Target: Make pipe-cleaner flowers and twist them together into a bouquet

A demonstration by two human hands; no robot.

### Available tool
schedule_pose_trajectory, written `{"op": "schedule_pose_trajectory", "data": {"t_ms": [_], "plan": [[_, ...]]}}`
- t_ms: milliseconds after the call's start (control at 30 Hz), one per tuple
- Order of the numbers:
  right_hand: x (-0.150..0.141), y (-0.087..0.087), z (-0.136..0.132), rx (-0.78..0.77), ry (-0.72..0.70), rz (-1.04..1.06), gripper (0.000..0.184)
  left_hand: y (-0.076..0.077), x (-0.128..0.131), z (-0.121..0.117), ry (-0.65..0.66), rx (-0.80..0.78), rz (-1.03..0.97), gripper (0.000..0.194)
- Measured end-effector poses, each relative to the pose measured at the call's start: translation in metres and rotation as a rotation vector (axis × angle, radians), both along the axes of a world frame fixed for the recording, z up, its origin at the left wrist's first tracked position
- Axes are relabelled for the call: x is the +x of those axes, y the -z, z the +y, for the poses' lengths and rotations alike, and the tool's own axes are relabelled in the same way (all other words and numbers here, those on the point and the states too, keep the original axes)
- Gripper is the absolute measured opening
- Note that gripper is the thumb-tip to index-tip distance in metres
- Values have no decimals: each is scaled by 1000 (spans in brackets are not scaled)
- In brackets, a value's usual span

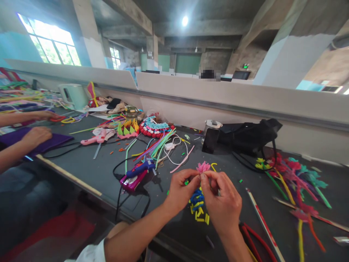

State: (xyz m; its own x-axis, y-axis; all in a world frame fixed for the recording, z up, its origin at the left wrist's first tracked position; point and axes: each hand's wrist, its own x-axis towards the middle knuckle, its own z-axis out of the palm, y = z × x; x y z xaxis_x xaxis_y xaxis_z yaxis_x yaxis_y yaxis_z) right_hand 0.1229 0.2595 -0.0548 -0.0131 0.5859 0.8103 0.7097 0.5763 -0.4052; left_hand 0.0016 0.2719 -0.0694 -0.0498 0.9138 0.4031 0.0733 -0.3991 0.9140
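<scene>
Short blue and yellow fuzzy pieces (200, 207) lay just below the fingers, partly hidden by the hands. Left of the fingers, a blue glue gun (141, 168) overlapped a glossy magenta box (133, 184); to their right lay a slim red-and-white stick (263, 222). Beyond them stood a dark phone (210, 141), near a slumped black bag (248, 136). The left hand (184, 189) and right hand (224, 198), thumbs and forefingers pinched together, held a pink fuzzy flower (203, 167) by its base at their tips.

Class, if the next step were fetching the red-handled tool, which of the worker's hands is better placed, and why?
Probably the right hand: the red-handled tool lies close by, on its outer side. The left hand is farther off, with the right in between. Both pinch the pink flower.
</scene>
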Motion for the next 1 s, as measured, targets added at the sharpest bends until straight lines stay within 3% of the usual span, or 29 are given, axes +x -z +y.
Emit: {"op": "schedule_pose_trajectory", "data": {"t_ms": [367,633,1000], "plan": [[-4,1,-1,66,-19,0,9,-2,-2,-3,31,-17,-25,24],[0,1,-1,40,1,-32,13,0,1,-5,1,72,59,21],[5,-1,1,-46,-31,-19,15,5,2,-2,0,48,58,23]]}}
